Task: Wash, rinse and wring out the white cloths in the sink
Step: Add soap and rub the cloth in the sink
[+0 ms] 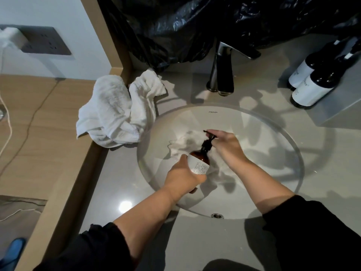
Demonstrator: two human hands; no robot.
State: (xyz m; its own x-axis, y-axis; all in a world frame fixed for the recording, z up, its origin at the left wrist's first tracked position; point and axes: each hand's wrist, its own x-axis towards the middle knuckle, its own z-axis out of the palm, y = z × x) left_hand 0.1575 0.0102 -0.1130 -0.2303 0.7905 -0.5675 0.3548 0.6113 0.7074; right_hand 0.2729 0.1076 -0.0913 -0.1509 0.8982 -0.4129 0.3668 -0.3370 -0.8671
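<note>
My left hand (183,173) was curled round the low part of a brown pump bottle (201,159) and gripped it, with the thumb on the white label. The bottle was tilted, its top pointing away from me. My right hand (226,145) reached in from the right, and its fingers, fairly straight, lay on top of the black pump head (210,136). The picture was a bit blurry there, so I could not tell how hard they pressed.

Both hands were over the round white sink (263,153). Under the bottle, a wet white cloth (181,143) lay crumpled in the bottom of the sink, partly hidden by my hands.

More white cloths (117,110) sat in a pile on the grey counter (136,192), at the far left edge of the sink, and one corner hung over the counter's side. The dark tap (222,71) stood on the far side of the sink. Two dark bottles (310,83) with white labels stood at the far right. A black plastic bag (195,26) hung behind the tap. A grey wall socket (45,42) was on the wall at the far left.
</note>
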